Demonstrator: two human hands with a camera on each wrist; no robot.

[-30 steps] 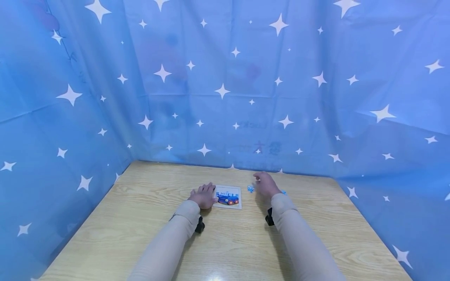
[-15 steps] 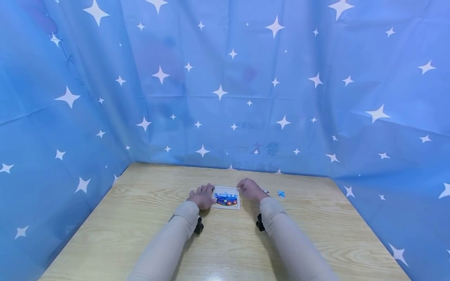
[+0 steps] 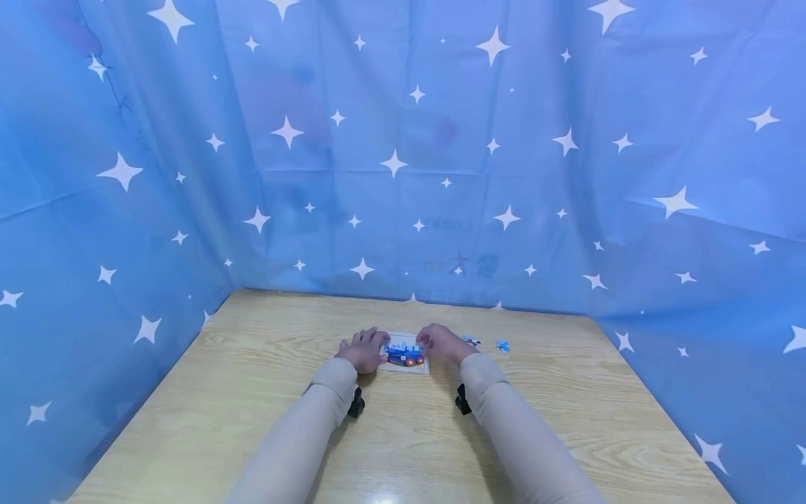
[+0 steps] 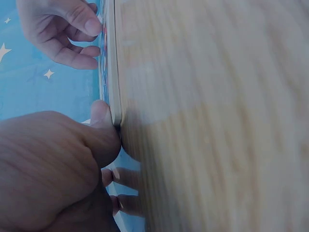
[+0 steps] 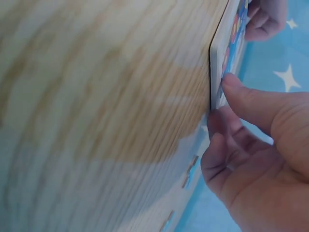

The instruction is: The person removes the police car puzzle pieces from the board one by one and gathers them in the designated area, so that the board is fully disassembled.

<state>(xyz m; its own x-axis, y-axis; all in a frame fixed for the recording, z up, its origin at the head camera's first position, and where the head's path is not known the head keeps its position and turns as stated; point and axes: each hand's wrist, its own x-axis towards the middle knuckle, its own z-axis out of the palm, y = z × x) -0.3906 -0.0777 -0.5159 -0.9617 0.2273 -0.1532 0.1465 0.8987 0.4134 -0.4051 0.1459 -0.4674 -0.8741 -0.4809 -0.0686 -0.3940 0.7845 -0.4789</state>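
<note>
A jigsaw puzzle (image 3: 403, 357) with a blue train picture lies flat in its pale frame at the table's middle. My left hand (image 3: 364, 352) holds its left edge; in the left wrist view the thumb (image 4: 102, 116) presses at the board's corner. Over the upper right part of the picture is my right hand (image 3: 442, 343), fingers bent in a pinch at a puzzle piece that they mostly hide. In the right wrist view its thumb (image 5: 232, 82) touches the board's top, with bent fingers beside the board's edge (image 5: 215, 63).
Two loose puzzle pieces lie right of the right hand: one blue with red and dark marks (image 3: 471, 341), one light blue (image 3: 502, 346). A wood-grain table (image 3: 403, 434) carries everything. Blue star-printed curtain (image 3: 397, 231) rises along its back and sides.
My right hand has moved left from the loose pieces onto the puzzle's upper right. The nearest loose blue piece no longer shows on the table. The left hand has kept its place.
</note>
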